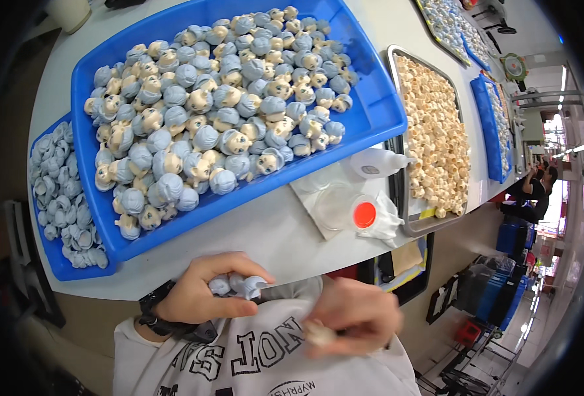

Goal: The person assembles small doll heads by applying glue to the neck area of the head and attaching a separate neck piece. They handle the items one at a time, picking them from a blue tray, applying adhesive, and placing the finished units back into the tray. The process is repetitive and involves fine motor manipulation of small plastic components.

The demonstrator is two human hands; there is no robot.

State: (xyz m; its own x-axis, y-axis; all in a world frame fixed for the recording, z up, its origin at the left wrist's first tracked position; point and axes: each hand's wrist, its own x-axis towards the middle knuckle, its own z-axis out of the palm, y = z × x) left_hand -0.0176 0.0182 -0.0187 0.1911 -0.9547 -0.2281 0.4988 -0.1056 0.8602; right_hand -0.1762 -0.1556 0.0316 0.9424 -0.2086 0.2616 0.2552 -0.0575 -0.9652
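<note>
Close to my body, my left hand [196,290] is closed around grey-blue doll hair pieces [244,286], curved like shells, between thumb and fingers. Right of it, my right hand [361,310] pinches a small cream doll face piece [318,332]; motion smears both. The hands are apart, in front of my white shirt. Beyond them a big blue tray [376,109] is heaped with doll heads [229,96] that have cream faces and grey-blue hair. Loose grey-blue hair pieces [61,191] fill a smaller blue tray [84,272] at the left.
On the right, a metal tray [427,226] holds many cream pieces [437,132]. Between the trays stand a white squeeze bottle [374,162] and a clear container [333,206] with a round red part [364,214]. Another blue tray [493,132] lies farther right. A person [536,191] is in the background.
</note>
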